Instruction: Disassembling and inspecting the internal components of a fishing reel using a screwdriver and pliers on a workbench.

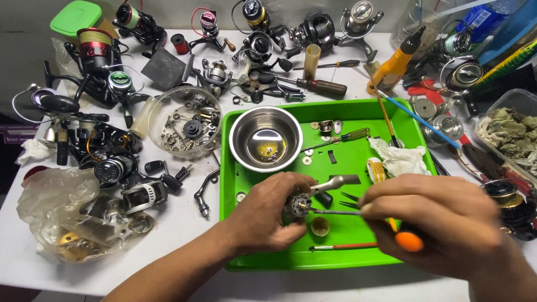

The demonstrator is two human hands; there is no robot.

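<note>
Over the near half of the green tray [358,109] the left hand [268,215] has its fingers wrapped around a small metal reel part [296,205], its brass-tipped end facing right toward the other hand. The right hand [442,221] is closed on an orange-handled screwdriver [407,240], and its thin shaft runs almost level, right to left, with the tip meeting the part's end; shaft and part lie on one line along the tray's long side. The left hand is the nearer one to the part, holding it just above the tray floor, with a small brass cup [320,226] directly beneath and a loose reel handle [335,183] just behind. A steel bowl [265,138] fills the tray's far left corner, a crumpled tissue [400,158] sits toward its right edge; bare floor remains between them, while the table [184,232] to the left is crowded with reels and parts
</note>
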